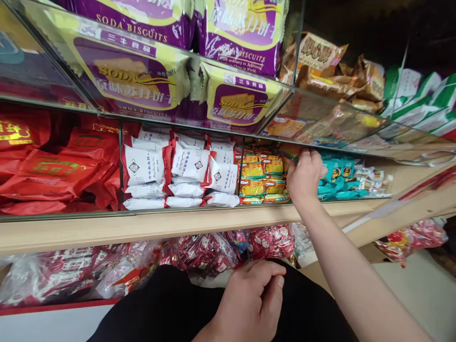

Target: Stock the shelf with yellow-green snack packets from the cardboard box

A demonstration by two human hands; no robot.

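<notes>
My right hand [305, 175] reaches into a glass-fronted shelf compartment, its fingers bent and closed at the upper edge of the stacked goods. By its thumb and fingers shows part of an orange-and-green snack packet [289, 153]; the fingertips are partly hidden. Left of this hand, small orange-and-yellow snack packets [252, 185] stand stacked in rows. Teal packets [338, 176] lie just to its right. My left hand [251, 297] is curled closed above my dark-clothed lap, thumb against the bent index finger. Nothing shows in it, and its palm is turned from view.
White-and-red packets [144, 164] and red packets [60, 171] fill compartments to the left. Purple soda biscuit packs [235, 99] sit above, behind a glass panel. A wooden shelf edge [149, 227] runs below, with bagged sweets [206, 251] underneath.
</notes>
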